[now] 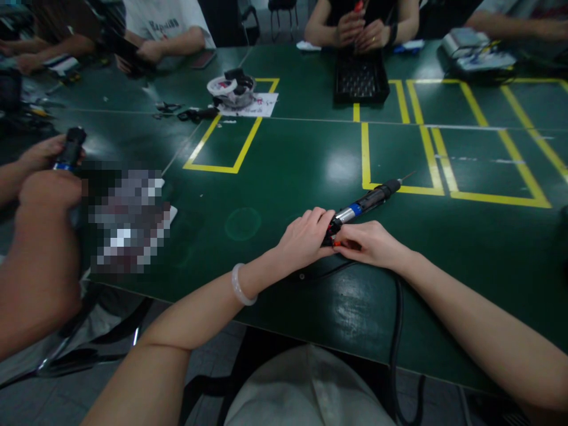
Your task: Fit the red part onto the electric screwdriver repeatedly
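Observation:
An electric screwdriver with a black front, a blue ring and a silver body lies slanted above the green table, its thin bit pointing away to the right. My left hand, with a pale bangle at the wrist, is closed over its rear end. Close beside it, my right hand has thumb and fingers pinched together at the same rear end. A small orange-red part shows at those fingertips; what exactly they grip is mostly hidden. A black cable runs off the table's near edge.
Yellow tape outlines mark the green tabletop. Tape rolls sit on a white paper farther back. Across the table, a person works over a black tray. At left, another person's hands hold a similar tool.

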{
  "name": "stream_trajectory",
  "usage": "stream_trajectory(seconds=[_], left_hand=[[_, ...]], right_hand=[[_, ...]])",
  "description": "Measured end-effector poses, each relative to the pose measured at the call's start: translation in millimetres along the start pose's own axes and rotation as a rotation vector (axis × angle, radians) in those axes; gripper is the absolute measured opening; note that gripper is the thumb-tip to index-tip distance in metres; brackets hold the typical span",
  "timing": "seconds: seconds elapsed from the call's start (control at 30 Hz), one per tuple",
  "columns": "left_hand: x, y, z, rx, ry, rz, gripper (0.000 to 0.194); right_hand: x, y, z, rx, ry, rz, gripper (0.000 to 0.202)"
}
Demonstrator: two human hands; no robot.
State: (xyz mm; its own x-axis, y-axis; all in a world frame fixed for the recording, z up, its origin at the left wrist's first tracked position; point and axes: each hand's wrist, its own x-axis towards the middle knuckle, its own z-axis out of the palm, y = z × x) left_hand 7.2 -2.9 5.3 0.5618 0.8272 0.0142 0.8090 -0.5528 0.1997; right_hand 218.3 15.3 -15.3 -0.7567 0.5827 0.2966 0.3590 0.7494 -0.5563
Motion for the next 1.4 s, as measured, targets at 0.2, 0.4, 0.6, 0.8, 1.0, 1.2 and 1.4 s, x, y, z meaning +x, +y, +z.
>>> stream_trajectory(seconds=[0.2,0.4,0.6,0.8,1.0,1.2,1.4], left_hand=[[-0.4,-0.8,1.0,0.016,0.009,0.01,0.082],[0.5,2.8,1.0,0.033,-0.002,-0.007,0.082],[1.5,8.1,0.3,0.065,0.016,-0.035,0.059],[3.5,10.3,0.6,0.082,0.008,-0.044,0.043],[2.2,3.1,0.6,0.099,0.04,-0.057,0.045],[-3.7,-29.9,-4.7,0.151,0.055,-0.123,0.052],[-13.6,-80.2,-19.0,0.167,0.049,-0.31,0.05]], right_hand=[[1.4,-2.1,-7.1,-0.024,0.014,-0.125,0.012],[1.6,-3.9,-7.5,-0.03,0.07,-0.163,0.018],[1.2,-1.0,-4.2,0.018,0.099,-0.129,0.016],[-0.9,3.4,-3.2,0.096,0.162,-0.004,0.013],[-2.1,8.2,-5.3,0.143,0.207,0.126,0.03],[-1.9,10.4,-5.2,0.169,0.162,0.21,0.03],[-1.6,10.3,-5.1,0.187,0.133,0.236,0.031]])
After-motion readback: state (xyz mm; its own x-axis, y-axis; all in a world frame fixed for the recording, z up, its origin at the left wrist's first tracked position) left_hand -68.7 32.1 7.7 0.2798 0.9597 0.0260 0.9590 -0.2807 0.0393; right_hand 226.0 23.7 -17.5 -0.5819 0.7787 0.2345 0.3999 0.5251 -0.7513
